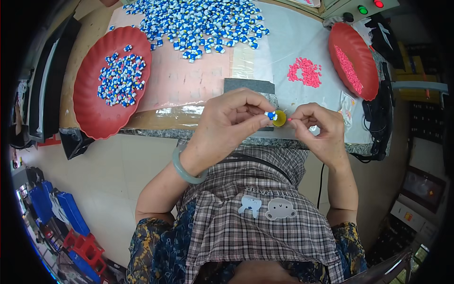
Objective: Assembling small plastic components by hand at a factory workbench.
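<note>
My left hand (pixel 231 120), with a pale green bangle (pixel 182 165) on its wrist, pinches a small blue-and-white figurine (pixel 271 115) between thumb and forefinger. Just to the right, my right hand (pixel 321 128) pinches a tiny pink piece (pixel 290 119) at its fingertips. Between the two hands stands a small round yellow pot (pixel 280 118), partly covered by the fingers. A dark grey slab (pixel 248 86) lies behind the left hand. Beyond the right hand, loose pink pieces (pixel 305 72) are spread on white sheeting.
Many blue-and-white figurines (pixel 194 23) are heaped at the back. At left, a red scalloped tray (pixel 87 94) holds more, some with pink bits. Another red tray (pixel 366 52), at right, holds pink pieces. Dark cables (pixel 378 123) hang by the right edge. A control box (pixel 364 9) stands behind.
</note>
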